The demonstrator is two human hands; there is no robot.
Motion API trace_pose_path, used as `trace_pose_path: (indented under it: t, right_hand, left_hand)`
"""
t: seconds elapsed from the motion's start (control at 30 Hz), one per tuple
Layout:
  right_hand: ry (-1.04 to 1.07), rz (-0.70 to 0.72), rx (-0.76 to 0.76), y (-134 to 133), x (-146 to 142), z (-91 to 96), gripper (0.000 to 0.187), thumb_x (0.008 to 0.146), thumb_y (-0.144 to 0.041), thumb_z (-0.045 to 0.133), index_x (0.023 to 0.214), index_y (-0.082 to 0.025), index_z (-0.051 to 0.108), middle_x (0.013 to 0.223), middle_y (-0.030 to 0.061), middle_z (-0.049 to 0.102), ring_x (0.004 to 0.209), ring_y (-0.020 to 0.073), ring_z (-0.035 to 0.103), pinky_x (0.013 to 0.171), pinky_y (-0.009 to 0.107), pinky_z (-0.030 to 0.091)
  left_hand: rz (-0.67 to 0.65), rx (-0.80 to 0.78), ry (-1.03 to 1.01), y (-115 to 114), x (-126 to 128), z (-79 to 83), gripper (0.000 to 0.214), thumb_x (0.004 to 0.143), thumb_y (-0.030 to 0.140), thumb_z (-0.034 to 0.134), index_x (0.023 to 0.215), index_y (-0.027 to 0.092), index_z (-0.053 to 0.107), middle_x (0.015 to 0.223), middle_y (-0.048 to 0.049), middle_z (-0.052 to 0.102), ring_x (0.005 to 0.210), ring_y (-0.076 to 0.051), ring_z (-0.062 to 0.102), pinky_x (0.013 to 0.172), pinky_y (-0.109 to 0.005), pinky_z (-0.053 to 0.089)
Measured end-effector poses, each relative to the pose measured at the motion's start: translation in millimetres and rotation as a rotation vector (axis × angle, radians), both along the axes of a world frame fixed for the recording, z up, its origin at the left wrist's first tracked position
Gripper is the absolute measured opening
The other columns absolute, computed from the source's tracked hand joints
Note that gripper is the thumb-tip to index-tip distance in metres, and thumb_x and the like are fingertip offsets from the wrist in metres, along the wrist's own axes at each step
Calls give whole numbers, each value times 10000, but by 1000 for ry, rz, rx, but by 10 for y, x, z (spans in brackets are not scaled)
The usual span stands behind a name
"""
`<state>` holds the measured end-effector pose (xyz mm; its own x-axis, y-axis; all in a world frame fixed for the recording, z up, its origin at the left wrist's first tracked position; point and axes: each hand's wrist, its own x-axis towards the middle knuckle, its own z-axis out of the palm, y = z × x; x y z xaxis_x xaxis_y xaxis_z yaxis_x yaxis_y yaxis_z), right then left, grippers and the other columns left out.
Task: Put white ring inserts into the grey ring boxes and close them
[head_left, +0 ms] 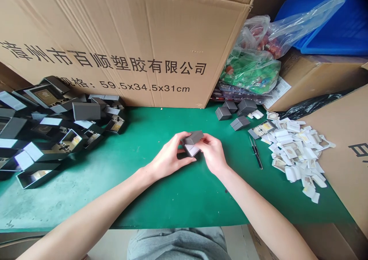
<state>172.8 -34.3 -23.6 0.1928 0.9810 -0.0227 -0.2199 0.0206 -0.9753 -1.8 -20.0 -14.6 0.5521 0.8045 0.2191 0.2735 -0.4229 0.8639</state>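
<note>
Both hands closed on one small gray box (193, 138), fingertips on its sides; neither is open. Left hand (169, 155) grips from the left, right hand (213, 153) from the right. The box sits between them, its dark top tilted, with a pale lining (191, 150) showing below. Contact with the green mat (135, 198) beneath the grip cannot be confirmed.

Handling estimate: light and stiff, card-like, with a smooth covering that may scuff. Edges and side faces seem the best hold; the lining looks more delicate.

Left of the grip: a heap of open dark boxes (54, 129), some showing pale contents. Ahead and right: four closed gray boxes (231, 112). Further right: tweezers (255, 152) lying on the mat, beside a scatter of white paper pieces (296, 150). Behind the grip: a printed carton (115, 49).

Hidden: fingers cover much of the box, so its hinge, any opening and its inside cannot be made out. The fingers on the far side are partly obscured. Markings on the white pieces are too small to read.
</note>
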Motion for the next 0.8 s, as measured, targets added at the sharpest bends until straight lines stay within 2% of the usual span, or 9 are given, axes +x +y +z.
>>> trace_pose_path:
  t: [0.13,0.27,0.5,0.67,0.8]
  right_hand:
    - [-38,41,-8,5,18,-13,280,630,-386,795,775,-171,688,735,23,642,684,155,549,619,281,458]
    - [-93,104,30,33,52,-43,282,688,-431,764,782,-175,691,717,24,635,699,164,556,644,292,469]
    - [-75,72,75,91,86,-159,284,715,-420,779,691,-176,636,668,4,590,628,130,504,596,266,434]
    - [-43,50,83,101,81,-151,274,688,-401,786,708,-180,625,663,-10,575,617,122,494,584,258,424]
    - [3,73,61,83,76,-99,288,688,-400,812,765,-174,650,723,1,599,667,127,521,614,256,434]
  left_hand:
    - [-2,-9,-21,-27,10,-18,660,809,393,772,1336,265,395,1407,-112,528,1257,-295,590,971,-471,601]
    - [-1,-18,-46,-19,13,24,656,788,406,792,1300,269,406,1373,-98,540,1219,-280,612,944,-439,614]
    - [24,-111,-95,12,31,110,719,728,425,842,1287,253,424,1208,-72,635,1090,-249,670,922,-412,612]
    - [6,-156,-139,26,30,73,746,719,415,852,1303,261,415,1227,-68,633,1078,-236,673,926,-408,607]
    - [2,-107,-118,26,22,54,719,755,411,826,1321,255,412,1260,-81,619,1144,-247,650,950,-413,604]
